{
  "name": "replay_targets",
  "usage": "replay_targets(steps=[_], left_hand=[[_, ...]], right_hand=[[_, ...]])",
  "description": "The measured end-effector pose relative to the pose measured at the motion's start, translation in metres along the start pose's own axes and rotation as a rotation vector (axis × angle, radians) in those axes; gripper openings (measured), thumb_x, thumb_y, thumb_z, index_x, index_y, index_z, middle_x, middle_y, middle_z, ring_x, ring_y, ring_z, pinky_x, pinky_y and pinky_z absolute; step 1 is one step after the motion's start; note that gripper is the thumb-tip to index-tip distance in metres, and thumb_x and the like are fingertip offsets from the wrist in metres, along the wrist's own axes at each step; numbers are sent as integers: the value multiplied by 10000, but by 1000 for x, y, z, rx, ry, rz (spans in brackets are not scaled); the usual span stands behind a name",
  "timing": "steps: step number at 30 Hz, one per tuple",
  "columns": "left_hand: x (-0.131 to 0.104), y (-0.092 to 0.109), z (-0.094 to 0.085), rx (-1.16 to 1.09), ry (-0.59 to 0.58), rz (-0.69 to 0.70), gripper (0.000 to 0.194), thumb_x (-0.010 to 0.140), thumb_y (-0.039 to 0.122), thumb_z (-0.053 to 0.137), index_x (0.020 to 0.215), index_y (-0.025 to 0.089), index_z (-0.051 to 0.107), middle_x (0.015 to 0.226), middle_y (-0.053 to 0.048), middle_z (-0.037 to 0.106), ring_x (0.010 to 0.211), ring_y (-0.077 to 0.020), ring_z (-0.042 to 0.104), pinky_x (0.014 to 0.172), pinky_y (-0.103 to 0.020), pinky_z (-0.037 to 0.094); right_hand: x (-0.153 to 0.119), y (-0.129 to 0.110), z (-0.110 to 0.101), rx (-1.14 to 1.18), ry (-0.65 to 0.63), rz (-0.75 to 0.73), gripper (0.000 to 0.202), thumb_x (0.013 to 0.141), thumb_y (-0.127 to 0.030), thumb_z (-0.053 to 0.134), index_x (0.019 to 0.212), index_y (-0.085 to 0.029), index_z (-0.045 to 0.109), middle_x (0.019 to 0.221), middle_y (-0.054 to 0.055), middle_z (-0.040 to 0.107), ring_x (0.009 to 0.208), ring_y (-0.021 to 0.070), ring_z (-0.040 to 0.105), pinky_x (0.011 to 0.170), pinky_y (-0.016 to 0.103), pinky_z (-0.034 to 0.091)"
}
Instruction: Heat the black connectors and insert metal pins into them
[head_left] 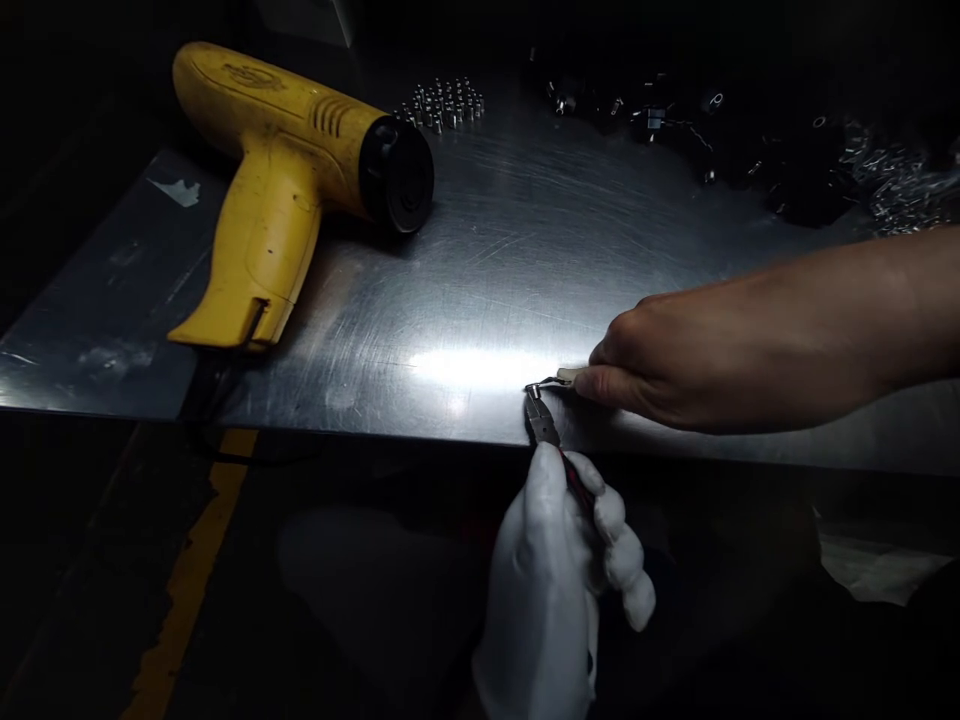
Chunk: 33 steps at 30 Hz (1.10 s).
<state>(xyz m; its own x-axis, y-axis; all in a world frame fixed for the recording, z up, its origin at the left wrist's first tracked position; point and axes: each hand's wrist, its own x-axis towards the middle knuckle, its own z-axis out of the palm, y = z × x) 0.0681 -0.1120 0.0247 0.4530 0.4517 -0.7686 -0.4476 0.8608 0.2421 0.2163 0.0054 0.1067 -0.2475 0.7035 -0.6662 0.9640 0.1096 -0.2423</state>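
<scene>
My left hand [544, 580], in a white glove, is closed around the red and dark handles of small pliers [544, 425]. The pliers point away from me at the front edge of the metal table, and their tips meet a tiny shiny metal sleeve [534, 390]. From the right comes my bare right hand [645, 360], back upward, with thumb and fingers pinched together. A thin dark wire-like piece [553, 381] runs from the pinch to the sleeve. Something beige [568, 376] shows at the fingertips; whether it is a finger cover or a held part, I cannot tell.
A yellow heat gun [292, 150] lies at the left of the metal table [487, 260], its cord hanging over the front edge. Several small metal sleeves [446, 103] stand at the back. Loose parts [652, 118] and a shiny pile [900, 185] lie at the back right, in dim light.
</scene>
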Motion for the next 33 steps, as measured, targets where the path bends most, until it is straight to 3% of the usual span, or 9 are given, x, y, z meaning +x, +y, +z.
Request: replay_targets(steps=[3, 7, 9, 12, 15, 18, 29, 33], left_hand=[[1, 0, -2, -14, -11, -15, 486, 872, 713, 494, 888, 228, 513, 688, 30, 467, 495, -99, 397, 417, -242, 349], [0, 0, -8, -40, -92, 53, 440, 916, 662, 472, 930, 228, 542, 720, 24, 486, 522, -100, 425, 434, -239, 377], [0, 0, -12, -59, -126, 50, 427, 934, 645, 450, 920, 227, 537, 717, 25, 485, 514, -100, 425, 418, -233, 379], [3, -1, -18, -111, -212, 15, 412, 947, 624, 436, 919, 224, 531, 716, 25, 507, 489, -101, 437, 380, -227, 395], [8, -2, -22, -188, -315, -19, 401, 961, 604, 418, 929, 221, 529, 704, 28, 524, 459, -106, 455, 345, -245, 439], [8, -1, -24, -264, -349, -65, 422, 962, 617, 392, 930, 218, 525, 674, 29, 528, 416, -109, 449, 316, -275, 457], [6, 2, -24, -295, -194, -97, 417, 954, 601, 450, 936, 203, 573, 606, 23, 543, 379, -101, 473, 349, -189, 369], [6, 2, -26, -355, -233, -137, 411, 961, 584, 454, 907, 197, 584, 592, 37, 525, 391, -102, 488, 355, -193, 389]], right_hand=[[-4, -6, -4, -52, -221, -4, 474, 978, -514, 516, 651, -201, 658, 525, 7, 560, 550, 183, 585, 553, 339, 464], [-9, -5, -2, -62, -174, 9, 543, 1006, -561, 393, 670, -211, 636, 567, 16, 592, 456, 149, 509, 484, 319, 393], [-12, -2, 3, -34, -103, 8, 585, 1009, -607, 320, 688, -214, 612, 585, 15, 598, 449, 144, 491, 461, 309, 368], [-13, 6, 17, -27, 132, -65, 547, 1026, -580, 293, 772, -203, 597, 652, 16, 605, 510, 138, 508, 501, 302, 384], [-12, 17, 38, -201, 403, -213, 440, 1045, -486, 313, 982, -194, 636, 833, 37, 631, 645, 153, 552, 587, 307, 417], [-10, 27, 55, -397, 562, -297, 422, 1042, -471, 345, 1167, -180, 625, 983, 75, 623, 809, 207, 585, 673, 343, 439], [-3, 29, 64, -654, 661, -352, 485, 1068, -477, 258, 1173, -157, 606, 970, 81, 593, 806, 227, 554, 684, 371, 399], [-3, 29, 65, -675, 679, -374, 479, 1067, -481, 268, 1159, -153, 605, 957, 80, 588, 793, 221, 546, 676, 368, 389]])
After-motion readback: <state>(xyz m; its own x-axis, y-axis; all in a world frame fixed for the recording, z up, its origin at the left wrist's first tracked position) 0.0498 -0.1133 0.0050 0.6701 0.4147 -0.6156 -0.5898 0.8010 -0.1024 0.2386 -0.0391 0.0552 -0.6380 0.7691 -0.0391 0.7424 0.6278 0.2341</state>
